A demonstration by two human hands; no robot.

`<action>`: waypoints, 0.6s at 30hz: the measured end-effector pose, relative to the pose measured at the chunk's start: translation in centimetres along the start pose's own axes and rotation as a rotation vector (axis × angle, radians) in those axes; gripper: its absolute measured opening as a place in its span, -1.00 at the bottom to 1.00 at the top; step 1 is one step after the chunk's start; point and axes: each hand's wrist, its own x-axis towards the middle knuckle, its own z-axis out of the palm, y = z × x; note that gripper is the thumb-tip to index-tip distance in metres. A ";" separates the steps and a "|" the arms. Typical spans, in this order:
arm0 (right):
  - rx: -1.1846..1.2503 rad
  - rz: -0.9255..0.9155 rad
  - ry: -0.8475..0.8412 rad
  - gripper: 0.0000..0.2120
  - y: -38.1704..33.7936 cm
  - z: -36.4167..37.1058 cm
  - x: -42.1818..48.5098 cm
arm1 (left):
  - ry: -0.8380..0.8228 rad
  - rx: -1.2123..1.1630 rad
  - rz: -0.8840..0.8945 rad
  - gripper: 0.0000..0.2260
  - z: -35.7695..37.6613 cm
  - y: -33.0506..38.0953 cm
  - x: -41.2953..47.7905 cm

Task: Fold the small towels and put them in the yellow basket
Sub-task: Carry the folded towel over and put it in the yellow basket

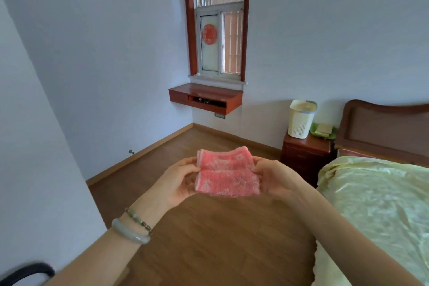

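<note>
A small pink towel [227, 172] with a pale flower pattern is held up in the air above the wooden floor, folded over into two layers. My left hand [178, 181] pinches its left edge and my right hand [274, 176] pinches its right edge. The pale yellow perforated basket [300, 119] stands upright on a dark wooden nightstand [306, 153] at the far right, well beyond the towel. I cannot see inside the basket.
A bed with a light green cover [376, 204] fills the right side, with a dark headboard [383, 127] behind it. A green dish [323, 130] sits by the basket. A red wall shelf [206, 97] hangs under the window. A black chair edge [25, 273] shows at bottom left.
</note>
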 end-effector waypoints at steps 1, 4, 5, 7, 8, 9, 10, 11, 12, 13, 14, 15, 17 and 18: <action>0.005 -0.007 0.017 -0.60 -0.9 -0.6 1.3 | -0.013 0.005 -0.004 -0.75 0.2 0.6 2.1; 0.025 -0.012 0.068 -0.61 -3.1 -2.7 4.6 | -0.064 0.014 -0.026 -0.74 1.1 1.7 7.7; 0.042 -0.014 0.086 -0.61 -3.7 -3.6 5.7 | -0.079 0.014 -0.038 -0.73 1.5 2.0 9.5; 0.063 -0.025 0.128 -0.60 -4.8 -5.4 7.7 | -0.113 0.017 -0.058 -0.73 2.2 2.4 13.1; 0.071 -0.029 0.146 -0.59 -5.3 -6.2 8.8 | -0.137 0.022 -0.067 -0.73 2.6 2.5 14.9; 0.081 -0.032 0.165 -0.59 -5.8 -7.1 9.8 | -0.161 0.030 -0.075 -0.73 3.0 2.7 16.7; 0.096 -0.032 0.184 -0.60 -6.3 -8.0 11.0 | -0.178 0.037 -0.085 -0.73 3.4 2.9 18.7; 0.112 -0.033 0.197 -0.61 -6.8 -8.9 12.2 | -0.187 0.039 -0.094 -0.73 3.7 3.0 20.7; 0.124 -0.034 0.211 -0.62 -7.3 -9.9 13.4 | -0.195 0.039 -0.101 -0.73 4.1 3.2 22.7; 0.123 -0.041 0.220 -0.63 -7.9 -10.8 14.8 | -0.208 0.037 -0.107 -0.73 4.4 3.4 24.8; 0.113 -0.052 0.231 -0.64 -8.5 -11.7 16.4 | -0.224 0.038 -0.116 -0.73 4.7 3.7 26.9; 0.103 -0.065 0.243 -0.64 -9.2 -12.7 18.0 | -0.239 0.039 -0.125 -0.73 5.0 4.0 29.0; 0.112 -0.076 0.275 -0.62 -10.8 -14.8 21.3 | -0.265 0.049 -0.135 -0.73 5.7 5.0 33.5; 0.133 -0.078 0.286 -0.60 -11.8 -15.9 23.1 | -0.279 0.053 -0.136 -0.73 6.1 5.7 35.8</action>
